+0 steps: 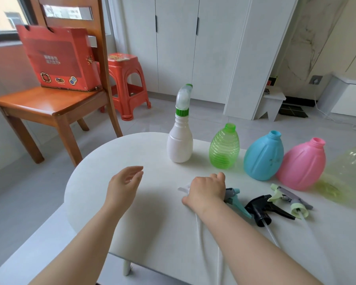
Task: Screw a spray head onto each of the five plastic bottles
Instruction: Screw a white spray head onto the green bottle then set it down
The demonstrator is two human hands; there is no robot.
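**Op:** Right hand point(206, 192) is down on a clear-white spray head point(182, 189) lying on the white table point(152, 233). Only its nozzle end shows, poking out left of the knuckles; the dip tube trails toward me under the forearm. Fingers are curled over it, but whether they have actually closed on it I cannot tell.

**Obs:** How will it handle?

**Op:** My guess is light, hard plastic with a smooth shell. The dip tube looks thin and floppy, so it will swing. I would pinch the body near the collar, not the trigger and not the tube.

**Obs:** Left hand?

**Op:** Left hand point(124, 182) hovers above the table, fingers loosely spread, holding nothing.

**Obs:** Other heads?

**Op:** Three lie just right of my right hand: a teal-and-grey spray head point(235, 199) touching the wrist, a black spray head point(262, 208), then a pale-green-and-grey spray head point(292, 200).

**Obs:** Bottles?

**Op:** A row behind them. The white bottle point(180, 142) already carries a green-collared head point(183, 100). The green ribbed bottle point(224, 148), blue bottle point(263, 157) and pink bottle point(301, 165) stand open-necked. A yellowish clear bottle point(347, 175) sits at the frame edge, its neck out of view.

**Obs:** Risk?

**Op:** The bottles look empty, thin-walled and tippy. I judge each needs the left hand around its shoulder while the collar turns.
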